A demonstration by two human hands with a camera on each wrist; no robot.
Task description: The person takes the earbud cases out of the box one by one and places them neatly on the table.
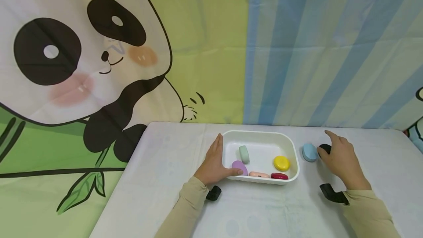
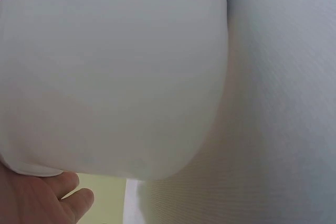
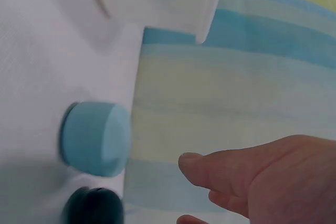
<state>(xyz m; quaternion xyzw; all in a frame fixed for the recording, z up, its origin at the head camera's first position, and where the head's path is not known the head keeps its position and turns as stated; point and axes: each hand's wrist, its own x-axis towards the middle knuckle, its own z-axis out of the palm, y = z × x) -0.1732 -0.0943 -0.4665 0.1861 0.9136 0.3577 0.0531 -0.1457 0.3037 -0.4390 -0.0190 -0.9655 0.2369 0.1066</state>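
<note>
A white rectangular tray (image 1: 257, 134) stands on the table. My left hand (image 1: 216, 162) grips its left end, fingers along the outer wall and thumb over the front rim. Inside lie a pale green piece (image 1: 244, 154), a purple rounded piece (image 1: 240, 166), a pink piece (image 1: 259, 175), a dark red piece (image 1: 279, 176) and a yellow disc (image 1: 281, 163). My right hand (image 1: 343, 159) hovers right of the tray, thumb and fingers spread and holding nothing. Below it are a light blue rounded block (image 3: 97, 139) and a black rounded piece (image 3: 94, 206), partly hidden by the thumb in the head view.
White cloth covers the table (image 1: 251, 212). Behind its far edge hangs a printed curtain (image 1: 211, 47) with a panda and blue stripes. Dark wrist mounts (image 1: 333, 195) stick out beside both sleeves.
</note>
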